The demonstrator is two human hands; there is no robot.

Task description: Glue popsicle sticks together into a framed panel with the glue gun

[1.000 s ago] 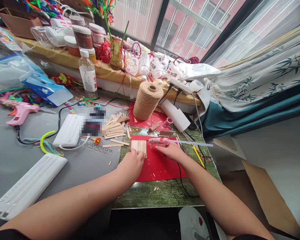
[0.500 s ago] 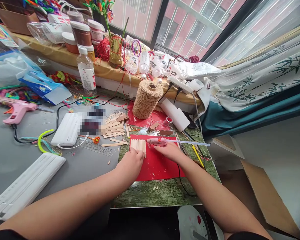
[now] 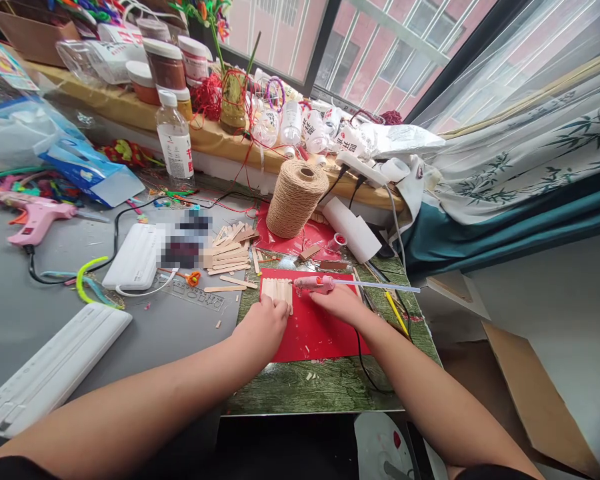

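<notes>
A small panel of craft sticks [image 3: 277, 291], set side by side, lies on a red sheet [image 3: 316, 339]. My left hand [image 3: 266, 325] is closed on the panel's near end, its fingertips bent against the wood. In my right hand [image 3: 341, 305] is a pink glue gun [image 3: 316, 284], with a long pale glue stick [image 3: 380, 287] jutting from its back to the right. The gun's nozzle points left, close to the top right edge of the panel; whether it touches is too small to tell. My right fingers are partly hidden below the gun.
Loose craft sticks [image 3: 230, 257] are piled behind my left hand. A twine spool [image 3: 297, 199] stands beyond the red sheet. Another pink glue gun [image 3: 43, 217], a white power bank [image 3: 136, 257] and a bottle [image 3: 174, 143] are at left. A yellow tool [image 3: 397, 312] lies at right.
</notes>
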